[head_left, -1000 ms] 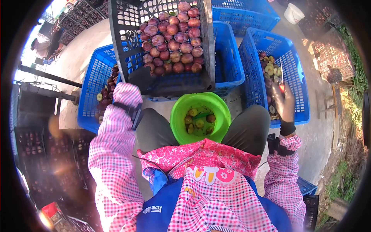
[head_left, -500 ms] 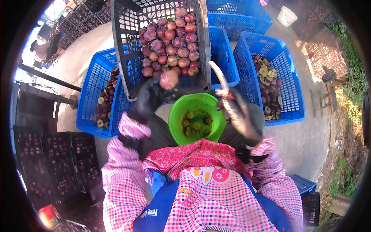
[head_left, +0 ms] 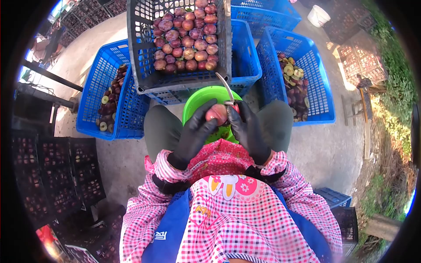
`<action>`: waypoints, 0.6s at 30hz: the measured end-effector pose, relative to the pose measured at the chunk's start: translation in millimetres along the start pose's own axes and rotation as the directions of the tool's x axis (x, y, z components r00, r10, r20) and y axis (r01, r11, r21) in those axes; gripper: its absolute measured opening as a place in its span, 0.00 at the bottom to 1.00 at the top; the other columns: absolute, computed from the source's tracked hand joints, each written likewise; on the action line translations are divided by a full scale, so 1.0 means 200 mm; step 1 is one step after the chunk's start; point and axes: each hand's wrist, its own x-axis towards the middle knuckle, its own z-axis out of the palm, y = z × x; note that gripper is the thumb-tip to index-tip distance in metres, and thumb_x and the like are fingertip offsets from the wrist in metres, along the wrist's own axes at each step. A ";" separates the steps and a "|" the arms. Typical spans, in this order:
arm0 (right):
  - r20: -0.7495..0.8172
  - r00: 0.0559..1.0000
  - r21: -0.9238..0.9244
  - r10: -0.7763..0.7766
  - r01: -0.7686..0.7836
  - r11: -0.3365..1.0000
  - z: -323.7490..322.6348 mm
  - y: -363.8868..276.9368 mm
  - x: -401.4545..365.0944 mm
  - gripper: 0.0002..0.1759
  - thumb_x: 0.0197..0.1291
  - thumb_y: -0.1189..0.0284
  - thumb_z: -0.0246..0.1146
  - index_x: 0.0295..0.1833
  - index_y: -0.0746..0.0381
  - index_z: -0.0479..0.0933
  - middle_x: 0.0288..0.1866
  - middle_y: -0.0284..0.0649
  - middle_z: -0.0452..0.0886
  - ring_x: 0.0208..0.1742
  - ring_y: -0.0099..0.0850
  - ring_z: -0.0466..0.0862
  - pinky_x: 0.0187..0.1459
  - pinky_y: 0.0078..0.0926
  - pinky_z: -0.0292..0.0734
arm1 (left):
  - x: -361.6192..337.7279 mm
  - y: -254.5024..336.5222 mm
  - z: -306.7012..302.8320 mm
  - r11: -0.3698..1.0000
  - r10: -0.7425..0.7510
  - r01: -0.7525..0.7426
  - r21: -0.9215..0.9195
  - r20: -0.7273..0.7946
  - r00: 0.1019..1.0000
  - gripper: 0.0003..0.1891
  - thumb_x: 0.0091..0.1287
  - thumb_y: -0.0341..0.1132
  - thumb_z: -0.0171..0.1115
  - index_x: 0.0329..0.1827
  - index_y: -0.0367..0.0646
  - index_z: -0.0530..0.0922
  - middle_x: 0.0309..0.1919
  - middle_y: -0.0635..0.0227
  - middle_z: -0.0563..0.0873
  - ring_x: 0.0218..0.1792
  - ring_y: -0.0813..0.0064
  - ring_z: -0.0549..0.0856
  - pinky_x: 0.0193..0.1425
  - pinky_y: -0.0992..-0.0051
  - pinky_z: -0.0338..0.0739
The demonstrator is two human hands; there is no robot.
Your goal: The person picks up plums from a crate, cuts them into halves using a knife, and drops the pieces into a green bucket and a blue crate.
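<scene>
Both hands wear black gloves and meet over the green bucket between the knees. My left hand is closed around a reddish plum. In my right hand is a knife with a curved blade, its blade pointing up and away beside the plum. A black crate full of whole plums stands just beyond the bucket. The bucket's contents are mostly hidden by the hands.
Blue crates with cut plums stand at left and right. Other blue crates are behind, near a white bucket. Black crates of fruit are stacked at far left.
My left hand has come back from the black crate's near edge with a plum. My right hand has moved inward with the knife, and the hands are now together over the bucket.
</scene>
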 end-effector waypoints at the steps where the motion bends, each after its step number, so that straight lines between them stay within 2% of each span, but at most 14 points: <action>1: 0.047 0.994 0.141 0.102 -0.108 0.984 -0.01 -0.01 -0.01 0.17 0.71 0.64 0.61 0.56 0.65 0.75 0.44 0.45 0.84 0.45 0.29 0.84 0.45 0.30 0.77 | 0.00 0.01 0.02 0.736 0.315 -0.338 0.587 0.146 0.938 0.25 0.73 0.33 0.61 0.70 0.36 0.67 0.60 0.59 0.79 0.59 0.68 0.81 0.62 0.71 0.77; 2: 0.043 0.994 0.141 0.105 -0.110 0.984 -0.01 -0.01 -0.01 0.17 0.71 0.64 0.61 0.56 0.65 0.75 0.44 0.45 0.84 0.45 0.29 0.84 0.45 0.30 0.77 | -0.02 0.01 0.05 0.737 0.312 -0.339 0.584 0.150 0.938 0.25 0.73 0.33 0.61 0.70 0.36 0.67 0.60 0.59 0.79 0.59 0.68 0.81 0.62 0.71 0.77; 4: 0.105 0.964 0.449 0.246 -0.266 0.853 0.00 -0.02 -0.02 0.20 0.69 0.63 0.64 0.58 0.65 0.75 0.47 0.41 0.82 0.49 0.23 0.80 0.51 0.28 0.76 | -0.04 0.02 0.08 0.873 0.269 -0.231 0.429 -0.030 0.963 0.33 0.67 0.24 0.64 0.74 0.38 0.62 0.63 0.60 0.76 0.64 0.64 0.77 0.67 0.69 0.73; 5: 0.105 0.964 0.450 0.246 -0.266 0.852 0.01 -0.01 -0.02 0.20 0.69 0.63 0.64 0.58 0.65 0.75 0.47 0.41 0.82 0.49 0.23 0.80 0.51 0.28 0.76 | -0.04 0.02 0.11 0.990 0.138 -0.136 0.026 -0.061 0.989 0.32 0.71 0.31 0.63 0.76 0.42 0.60 0.62 0.61 0.77 0.58 0.66 0.80 0.62 0.68 0.77; 6: 0.038 0.994 0.324 0.102 -0.109 0.940 0.02 0.00 -0.03 0.20 0.69 0.63 0.64 0.58 0.65 0.75 0.46 0.42 0.83 0.47 0.25 0.81 0.51 0.28 0.77 | -0.04 0.02 0.10 0.990 0.138 -0.137 0.028 -0.060 0.989 0.32 0.71 0.31 0.63 0.76 0.42 0.60 0.62 0.61 0.77 0.58 0.66 0.80 0.62 0.68 0.77; 7: -0.006 0.999 0.181 -0.053 0.054 0.982 0.03 0.01 -0.03 0.19 0.69 0.64 0.64 0.58 0.65 0.75 0.46 0.44 0.83 0.46 0.27 0.82 0.50 0.29 0.77 | -0.05 0.02 0.07 0.944 -0.032 0.043 -0.327 0.039 0.999 0.31 0.73 0.35 0.62 0.77 0.44 0.59 0.61 0.62 0.78 0.55 0.69 0.81 0.59 0.69 0.78; 8: -0.003 0.998 0.185 -0.055 0.054 0.981 0.02 0.02 -0.03 0.19 0.69 0.64 0.64 0.58 0.65 0.75 0.46 0.44 0.83 0.46 0.27 0.82 0.50 0.29 0.77 | -0.05 0.02 0.06 0.750 -0.156 0.239 -0.617 0.186 0.970 0.31 0.74 0.38 0.60 0.77 0.45 0.59 0.61 0.63 0.78 0.52 0.71 0.82 0.55 0.69 0.80; 9: -0.012 0.985 0.055 -0.170 0.170 0.984 0.00 0.03 -0.02 0.18 0.70 0.65 0.64 0.57 0.66 0.75 0.45 0.45 0.83 0.44 0.31 0.84 0.48 0.30 0.78 | -0.06 0.02 0.06 0.821 -0.155 0.192 -0.537 0.114 0.981 0.29 0.77 0.43 0.56 0.77 0.46 0.59 0.60 0.65 0.78 0.46 0.76 0.82 0.50 0.71 0.81; 10: -0.009 0.961 -0.074 -0.277 0.276 0.958 0.00 0.03 -0.02 0.17 0.70 0.65 0.63 0.56 0.66 0.76 0.44 0.46 0.83 0.42 0.35 0.85 0.47 0.31 0.78 | -0.07 0.02 0.06 0.822 -0.164 0.196 -0.535 0.108 0.981 0.29 0.77 0.43 0.56 0.77 0.46 0.59 0.60 0.65 0.78 0.46 0.76 0.82 0.50 0.71 0.81; 11: -0.086 0.929 -0.149 -0.359 0.344 0.927 0.00 0.01 -0.02 0.14 0.70 0.66 0.62 0.50 0.66 0.76 0.39 0.49 0.83 0.36 0.43 0.85 0.40 0.35 0.79 | -0.06 0.00 0.06 0.861 -0.160 0.162 -0.481 0.047 0.986 0.28 0.78 0.42 0.54 0.77 0.45 0.60 0.60 0.65 0.78 0.47 0.76 0.82 0.50 0.72 0.81; 13: -0.001 0.952 -0.155 -0.305 0.301 0.941 -0.04 -0.02 -0.04 0.13 0.70 0.66 0.62 0.48 0.65 0.75 0.37 0.49 0.82 0.34 0.44 0.84 0.37 0.37 0.78 | -0.05 -0.03 0.05 0.909 -0.103 0.090 -0.407 -0.010 0.995 0.24 0.79 0.42 0.51 0.75 0.45 0.63 0.59 0.65 0.79 0.47 0.77 0.82 0.50 0.73 0.80; 15: 0.114 0.966 -0.190 -0.230 0.249 0.950 -0.05 -0.06 -0.07 0.12 0.70 0.65 0.62 0.45 0.64 0.75 0.32 0.51 0.80 0.32 0.50 0.83 0.33 0.42 0.76 | -0.05 -0.05 0.07 0.891 -0.128 0.094 -0.444 -0.045 0.991 0.24 0.79 0.42 0.52 0.75 0.44 0.64 0.59 0.65 0.79 0.47 0.77 0.82 0.49 0.74 0.80; 17: 0.124 0.963 -0.209 -0.238 0.260 0.943 -0.04 -0.06 -0.08 0.11 0.70 0.65 0.61 0.45 0.64 0.75 0.32 0.52 0.80 0.33 0.52 0.83 0.33 0.43 0.76 | -0.05 -0.06 0.07 0.872 -0.147 0.092 -0.480 -0.078 0.986 0.24 0.79 0.42 0.52 0.74 0.44 0.64 0.59 0.65 0.79 0.47 0.77 0.81 0.49 0.74 0.80; 18: 0.139 0.959 -0.224 -0.248 0.274 0.935 -0.04 -0.06 -0.08 0.11 0.70 0.65 0.61 0.45 0.64 0.75 0.32 0.53 0.81 0.34 0.54 0.83 0.33 0.45 0.76 | -0.05 -0.05 0.07 0.904 -0.151 0.109 -0.413 -0.069 0.986 0.25 0.79 0.43 0.52 0.74 0.43 0.65 0.57 0.65 0.80 0.46 0.77 0.81 0.49 0.75 0.80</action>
